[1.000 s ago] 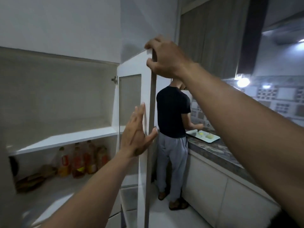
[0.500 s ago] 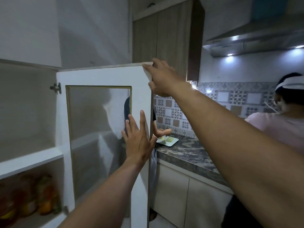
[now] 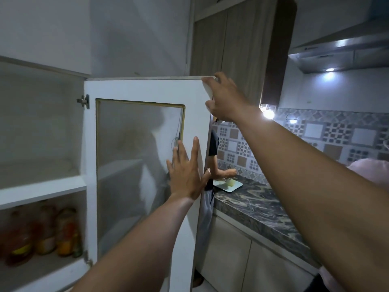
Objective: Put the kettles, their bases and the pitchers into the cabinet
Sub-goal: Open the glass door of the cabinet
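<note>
One left hand flat on glass-panelled cabinet door; right hand gripping

White cabinet door with a gold-edged pane. Right of the right grip, wall tiles in grey, white and tan squares. The table is dark grey and marbled.

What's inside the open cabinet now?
Several bottles, blurred, stand on the lower shelf. The upper shelf shows no kettle, base or pitcher. The door, gripped by the right hand and pressed by the left hand, hides the cabinet's right part.
</note>
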Available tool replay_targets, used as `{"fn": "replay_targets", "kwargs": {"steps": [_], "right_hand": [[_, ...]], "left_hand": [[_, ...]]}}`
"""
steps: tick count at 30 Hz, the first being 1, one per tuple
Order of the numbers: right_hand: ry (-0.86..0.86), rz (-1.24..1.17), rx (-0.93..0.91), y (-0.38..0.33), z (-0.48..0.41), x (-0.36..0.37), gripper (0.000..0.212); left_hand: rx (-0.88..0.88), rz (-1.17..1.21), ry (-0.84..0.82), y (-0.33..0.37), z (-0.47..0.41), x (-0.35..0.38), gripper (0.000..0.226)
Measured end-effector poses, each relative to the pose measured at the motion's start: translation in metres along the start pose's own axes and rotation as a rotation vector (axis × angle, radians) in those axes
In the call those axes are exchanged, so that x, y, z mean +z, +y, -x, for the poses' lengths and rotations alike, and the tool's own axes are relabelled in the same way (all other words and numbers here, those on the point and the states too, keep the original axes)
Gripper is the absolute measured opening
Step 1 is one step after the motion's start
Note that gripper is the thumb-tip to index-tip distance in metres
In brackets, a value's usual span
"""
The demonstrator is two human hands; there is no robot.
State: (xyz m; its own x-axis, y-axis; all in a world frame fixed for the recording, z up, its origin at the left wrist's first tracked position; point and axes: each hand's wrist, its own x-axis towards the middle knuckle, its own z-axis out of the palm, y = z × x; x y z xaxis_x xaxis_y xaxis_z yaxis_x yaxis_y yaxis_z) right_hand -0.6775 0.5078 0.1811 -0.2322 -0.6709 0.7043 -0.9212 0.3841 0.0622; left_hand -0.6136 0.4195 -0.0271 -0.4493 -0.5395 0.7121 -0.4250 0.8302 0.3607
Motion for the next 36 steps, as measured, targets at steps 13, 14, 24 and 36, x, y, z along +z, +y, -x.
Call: {"fn": "replay_targets", "kwargs": {"steps": [13, 14, 24, 36], "right_hand": [[0.181, 0.075, -0.211, -0.045, 0.006, 0.026, 0.059], [0.173, 0.053, -0.224, -0.054, 0.008, 0.029, 0.059], [-0.031, -0.274, -0.255, -0.166, 0.012, 0.088, 0.056], [-0.215, -0.588, -0.513, -0.423, 0.016, 0.136, 0.068]], "left_hand": [[0.044, -0.104, 0.129, -0.044, -0.010, -0.041, 0.061], [0.026, -0.123, 0.119, -0.055, -0.010, -0.051, 0.061], [-0.234, -0.477, 0.074, -0.179, 0.035, -0.185, 0.062], [-0.618, -0.792, 0.088, -0.322, 0.149, -0.362, 0.065]]}}
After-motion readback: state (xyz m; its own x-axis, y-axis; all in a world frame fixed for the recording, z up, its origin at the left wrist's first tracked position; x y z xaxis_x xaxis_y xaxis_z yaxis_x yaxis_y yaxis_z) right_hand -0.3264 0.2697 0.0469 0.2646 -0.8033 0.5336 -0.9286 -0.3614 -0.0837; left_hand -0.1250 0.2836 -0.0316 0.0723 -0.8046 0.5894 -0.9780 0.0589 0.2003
